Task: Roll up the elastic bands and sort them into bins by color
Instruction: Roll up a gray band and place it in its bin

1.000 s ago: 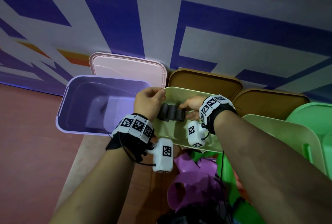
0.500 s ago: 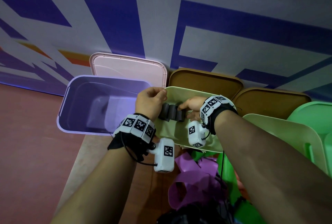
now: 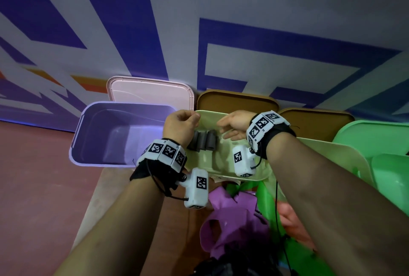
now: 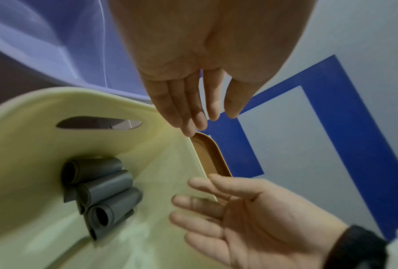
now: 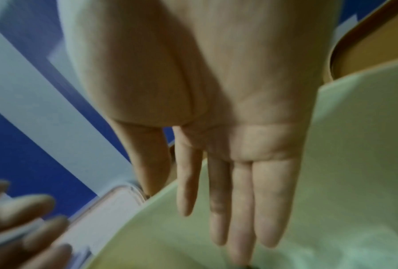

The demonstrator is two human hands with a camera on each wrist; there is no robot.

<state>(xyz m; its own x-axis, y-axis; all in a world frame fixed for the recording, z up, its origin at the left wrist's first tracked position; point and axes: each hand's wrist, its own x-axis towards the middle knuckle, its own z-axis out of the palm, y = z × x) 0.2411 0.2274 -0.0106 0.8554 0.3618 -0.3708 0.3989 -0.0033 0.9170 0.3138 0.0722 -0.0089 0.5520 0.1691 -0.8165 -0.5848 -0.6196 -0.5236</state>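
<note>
Both hands empty over the pale yellow-green plastic bin (image 3: 223,171). Left hand (image 3: 180,126) w/ fingers loosely extended, relaxed, gripping nothing; right hand (image 3: 234,126) flat, fingers straight, palm facing left, also holding nothing. Three rolled grey elastic bands (image 3: 202,140) lie side by side, touching, on the bin floor just below the left hand & beside the bin's handle-slot wall, apart from both hands. Lilac plastic bin (image 3: 93,120) sits left of the left hand. Loose purple elastic band (image 3: 228,220) heaped nearer the person, between the forearms, w/ green elastic band (image 3: 264,198) just beside it.
</note>
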